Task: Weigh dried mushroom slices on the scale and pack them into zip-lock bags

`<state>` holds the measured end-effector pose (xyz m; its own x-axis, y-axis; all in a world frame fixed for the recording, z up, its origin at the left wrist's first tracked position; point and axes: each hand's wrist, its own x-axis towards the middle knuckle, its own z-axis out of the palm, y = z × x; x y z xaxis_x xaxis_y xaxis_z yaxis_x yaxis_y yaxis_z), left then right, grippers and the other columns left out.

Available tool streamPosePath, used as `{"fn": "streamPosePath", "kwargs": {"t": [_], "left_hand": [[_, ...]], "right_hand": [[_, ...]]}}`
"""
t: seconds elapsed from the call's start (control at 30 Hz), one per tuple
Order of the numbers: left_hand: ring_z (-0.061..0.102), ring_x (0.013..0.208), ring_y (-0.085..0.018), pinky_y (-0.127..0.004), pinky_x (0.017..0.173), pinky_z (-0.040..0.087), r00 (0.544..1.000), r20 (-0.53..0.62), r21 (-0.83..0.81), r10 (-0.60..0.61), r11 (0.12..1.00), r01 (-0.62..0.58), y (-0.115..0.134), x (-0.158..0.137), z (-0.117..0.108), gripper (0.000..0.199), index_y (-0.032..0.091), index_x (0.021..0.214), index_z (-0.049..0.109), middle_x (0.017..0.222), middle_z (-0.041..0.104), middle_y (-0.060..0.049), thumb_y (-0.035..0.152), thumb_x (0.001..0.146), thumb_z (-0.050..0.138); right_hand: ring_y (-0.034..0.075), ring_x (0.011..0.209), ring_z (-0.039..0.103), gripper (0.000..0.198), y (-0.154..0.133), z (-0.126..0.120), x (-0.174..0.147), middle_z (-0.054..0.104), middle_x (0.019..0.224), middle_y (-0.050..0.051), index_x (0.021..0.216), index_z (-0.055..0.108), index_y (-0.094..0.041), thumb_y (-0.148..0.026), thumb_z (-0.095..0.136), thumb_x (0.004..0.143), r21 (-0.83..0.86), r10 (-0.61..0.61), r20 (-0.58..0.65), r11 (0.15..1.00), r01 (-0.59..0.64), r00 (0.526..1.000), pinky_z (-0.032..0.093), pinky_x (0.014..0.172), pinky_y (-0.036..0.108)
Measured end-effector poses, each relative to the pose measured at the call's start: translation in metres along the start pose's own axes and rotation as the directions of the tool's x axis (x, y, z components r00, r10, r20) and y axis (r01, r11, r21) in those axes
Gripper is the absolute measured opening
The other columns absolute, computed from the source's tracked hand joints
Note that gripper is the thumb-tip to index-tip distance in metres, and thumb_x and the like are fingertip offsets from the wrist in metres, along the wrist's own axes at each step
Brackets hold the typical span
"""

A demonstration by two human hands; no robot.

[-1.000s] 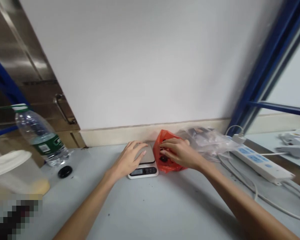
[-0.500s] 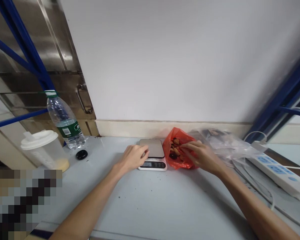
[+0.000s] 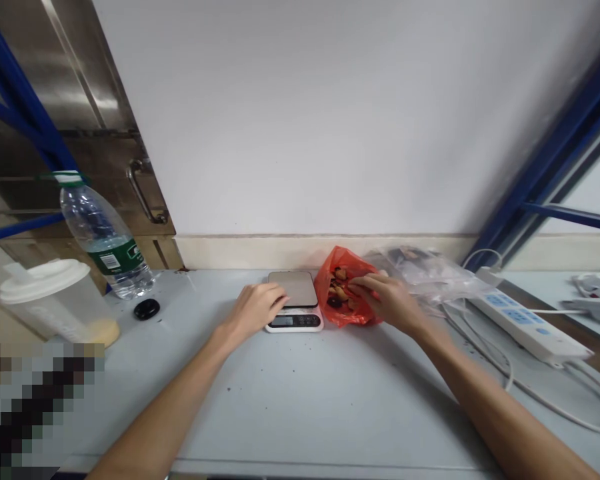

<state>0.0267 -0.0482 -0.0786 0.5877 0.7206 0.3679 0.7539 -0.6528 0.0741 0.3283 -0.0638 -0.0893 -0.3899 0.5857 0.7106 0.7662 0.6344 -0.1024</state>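
A small white kitchen scale (image 3: 295, 320) with a bare steel plate sits by the wall. My left hand (image 3: 255, 308) is at its left edge, fingers curled and close together over the plate's side; what they may hold is hidden. Right of the scale stands an open red plastic bag (image 3: 337, 259) with brown and dark dried pieces (image 3: 338, 291) inside. My right hand (image 3: 393, 303) reaches over the bag's right rim. Its thumb and fingertips come together in a pinch at the bag's mouth, above the pieces. Anything between those fingertips is too small to make out.
At the left stand a plastic bottle (image 3: 107, 233) and a lidded cup (image 3: 60, 310), with a black cap (image 3: 147, 309) nearby. Behind my right hand lies a clear plastic bag (image 3: 430, 273). A white power strip (image 3: 530, 327) and cables (image 3: 513, 380) lie at the right.
The view has turned slightly to the right, so things sit further left in it. Relative to the scale and the red bag, both hands have barely moved.
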Motion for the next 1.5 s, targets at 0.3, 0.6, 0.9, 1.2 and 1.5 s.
{"fn": "streamPosePath", "kwargs": {"t": [0.3,0.6,0.9,1.2,1.5], "left_hand": [[0.065,0.066,-0.017,-0.025,0.063,0.044,0.989,-0.116,-0.079,0.087,0.992,-0.096,0.002,-0.002,-0.003,0.030,0.019,0.082,0.072,0.076,0.073,-0.004,0.026,0.100,0.049],[0.068,0.074,-0.017,-0.027,0.070,0.052,0.944,-0.292,-0.094,0.151,0.978,-0.186,0.009,-0.001,0.001,0.032,0.020,0.093,0.071,0.086,0.075,-0.005,0.032,0.103,0.042],[0.061,0.112,-0.025,-0.042,0.094,0.056,0.919,-0.231,-0.155,0.321,0.920,-0.360,0.035,0.004,0.017,0.025,0.023,0.114,0.069,0.114,0.069,-0.011,0.022,0.099,0.049],[0.056,0.119,-0.027,-0.046,0.100,0.053,0.897,-0.144,-0.190,0.418,0.878,-0.440,0.061,0.030,0.000,0.021,0.021,0.108,0.071,0.119,0.068,-0.012,0.025,0.097,0.053],[0.069,0.093,-0.023,-0.030,0.082,0.052,0.861,0.301,-0.322,0.409,0.894,-0.312,0.091,0.064,-0.044,0.023,0.023,0.107,0.072,0.104,0.075,-0.005,0.028,0.093,0.054]], "right_hand": [[0.019,0.065,0.065,0.029,0.001,-0.005,0.003,0.074,0.076,0.007,0.080,0.072,-0.023,-0.032,0.051,0.097,0.071,0.090,-0.069,0.994,-0.085,0.994,0.050,0.063,0.029],[0.016,0.054,0.055,0.038,0.000,-0.016,0.005,0.066,0.063,0.005,0.073,0.067,-0.021,-0.038,0.046,0.100,0.005,0.080,-0.060,0.997,-0.079,0.995,0.041,0.054,0.028],[0.022,0.077,0.067,0.022,0.025,-0.030,0.006,0.075,0.081,0.008,0.089,0.069,-0.022,-0.023,0.048,0.096,-0.198,0.121,-0.433,0.954,-0.225,0.893,0.050,0.073,0.034],[0.032,0.096,0.064,0.015,0.044,-0.037,-0.002,0.077,0.096,0.013,0.092,0.073,-0.021,-0.026,0.061,0.085,-0.322,0.481,-0.333,0.750,-0.578,0.811,0.047,0.083,0.043],[0.032,0.099,0.069,0.035,0.033,-0.048,-0.001,0.077,0.106,0.014,0.114,0.074,-0.023,-0.032,0.070,0.081,-0.351,0.650,-0.139,0.673,-0.651,0.747,0.049,0.078,0.037]]}}
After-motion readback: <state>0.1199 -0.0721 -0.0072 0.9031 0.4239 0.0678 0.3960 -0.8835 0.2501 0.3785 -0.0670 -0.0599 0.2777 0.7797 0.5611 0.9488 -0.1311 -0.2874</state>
